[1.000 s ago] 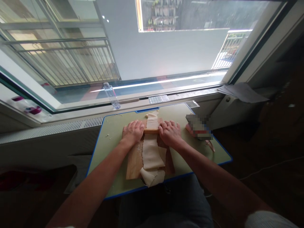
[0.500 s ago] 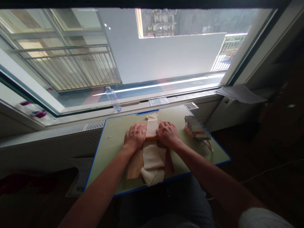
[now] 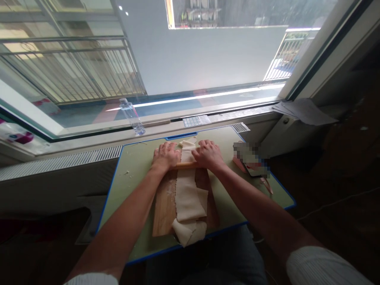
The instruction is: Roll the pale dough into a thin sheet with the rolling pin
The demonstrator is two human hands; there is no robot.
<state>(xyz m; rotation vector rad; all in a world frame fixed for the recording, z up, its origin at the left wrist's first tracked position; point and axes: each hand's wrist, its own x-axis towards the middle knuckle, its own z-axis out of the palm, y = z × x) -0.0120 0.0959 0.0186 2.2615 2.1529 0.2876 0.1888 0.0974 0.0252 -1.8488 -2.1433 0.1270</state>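
Observation:
A wooden rolling pin (image 3: 187, 165) lies crosswise over a long strip of pale dough (image 3: 191, 202). My left hand (image 3: 166, 155) is closed over the pin's left end, and my right hand (image 3: 208, 153) presses on its right end. Beneath the dough is a wooden board (image 3: 164, 215), its left side bare with a little flour on it. The strip's far end lies loosely bunched beyond the pin. At the near edge of the board the dough is folded over itself and hangs past the edge.
The board rests on a pale green folding table (image 3: 118, 213) with blue edging. A blurred-out object (image 3: 251, 160) sits at its right, with a strap beside it. Crumbs dot the left side. On the windowsill stand a clear bottle (image 3: 132, 117) and papers (image 3: 307, 111).
The rolling pin has moved toward the far end of the dough with both hands on it, showing more dough on the near side. The camera view has shifted slightly.

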